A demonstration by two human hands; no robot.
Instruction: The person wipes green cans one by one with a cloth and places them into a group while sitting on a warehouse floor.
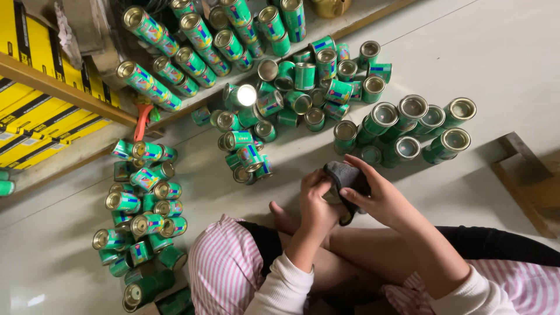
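I sit on a pale floor with my legs crossed. My right hand (376,195) grips a dark grey cloth (348,178) wrapped over something. My left hand (317,201) closes around the object under the cloth; it is mostly hidden, so I cannot tell what it is. Just beyond my hands lies a heap of small green cans (303,87) with metal lids. A stacked group of green cans (411,128) lies to the right of my hands.
Another pile of green cans (143,210) lies at my left. Longer rows of cans (186,52) rest on a low shelf with a wooden edge (64,90). Yellow boxes (35,122) fill the far left. A wooden stool leg (525,181) stands at right.
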